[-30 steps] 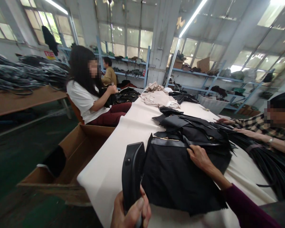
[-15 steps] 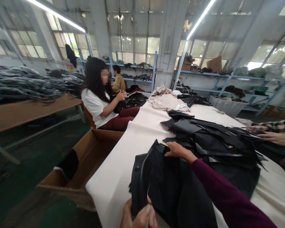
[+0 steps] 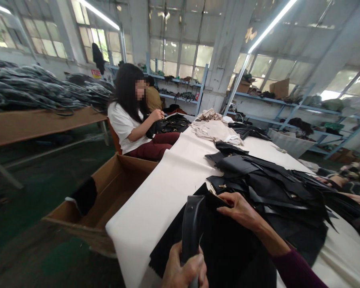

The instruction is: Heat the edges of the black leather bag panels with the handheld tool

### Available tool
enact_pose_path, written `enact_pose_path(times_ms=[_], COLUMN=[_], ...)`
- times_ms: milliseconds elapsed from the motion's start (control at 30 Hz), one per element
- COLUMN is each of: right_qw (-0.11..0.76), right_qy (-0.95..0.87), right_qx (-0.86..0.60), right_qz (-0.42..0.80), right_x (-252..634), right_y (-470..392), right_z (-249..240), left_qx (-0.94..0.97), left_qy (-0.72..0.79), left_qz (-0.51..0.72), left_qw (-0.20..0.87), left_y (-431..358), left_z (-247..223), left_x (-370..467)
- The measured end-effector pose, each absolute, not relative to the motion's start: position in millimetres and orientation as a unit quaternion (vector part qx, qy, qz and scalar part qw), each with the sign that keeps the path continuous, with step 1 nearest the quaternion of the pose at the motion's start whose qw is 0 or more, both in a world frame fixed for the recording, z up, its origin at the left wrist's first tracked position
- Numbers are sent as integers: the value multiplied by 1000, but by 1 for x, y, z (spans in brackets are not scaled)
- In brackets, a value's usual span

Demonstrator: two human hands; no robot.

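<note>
My left hand [image 3: 183,266] is wrapped round a black leather strap [image 3: 191,226], perhaps a bag handle, which stands up from the fist with its squared end uppermost. Beneath the strap, a black leather panel [image 3: 234,248] is spread over the near edge of the table. My right hand [image 3: 240,208] pinches the top edge of this panel between thumb and fingers, beside a gold-coloured metal fitting [image 3: 213,189]. Just beyond the right hand lies a heap of similar black leather pieces [image 3: 258,172], some with gold fittings.
A white-covered table [image 3: 156,196] runs away from me, with beige pieces [image 3: 217,130] farther along. At its left stands an open cardboard box [image 3: 108,200]. One seated person [image 3: 129,120] works beyond the box; another person's hand [image 3: 358,200] is at the right.
The strap has swung more upright and away from the panel's top edge. The panel now lies more spread out to the left. My right hand has shifted slightly right and down along its edge.
</note>
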State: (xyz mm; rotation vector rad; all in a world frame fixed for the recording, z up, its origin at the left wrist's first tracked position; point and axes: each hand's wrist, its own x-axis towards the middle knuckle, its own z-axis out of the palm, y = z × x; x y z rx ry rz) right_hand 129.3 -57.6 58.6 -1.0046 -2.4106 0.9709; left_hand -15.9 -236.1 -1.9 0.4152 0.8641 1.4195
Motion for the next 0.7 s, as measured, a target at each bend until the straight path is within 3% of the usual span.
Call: enact_pose_path(times_ms=[333, 700], right_qw=[183, 212], right_qy=[-738, -706], right_qx=[-420, -406], right_qz=[496, 540], right_x=[150, 151], right_y=[-102, -125], right_z=[55, 65], left_qx=[255, 252], left_qy=[357, 351], left_qz=[681, 635], left_qw=[586, 640], left_y=[-241, -254], left_z=[9, 7], left_x=[-28, -10])
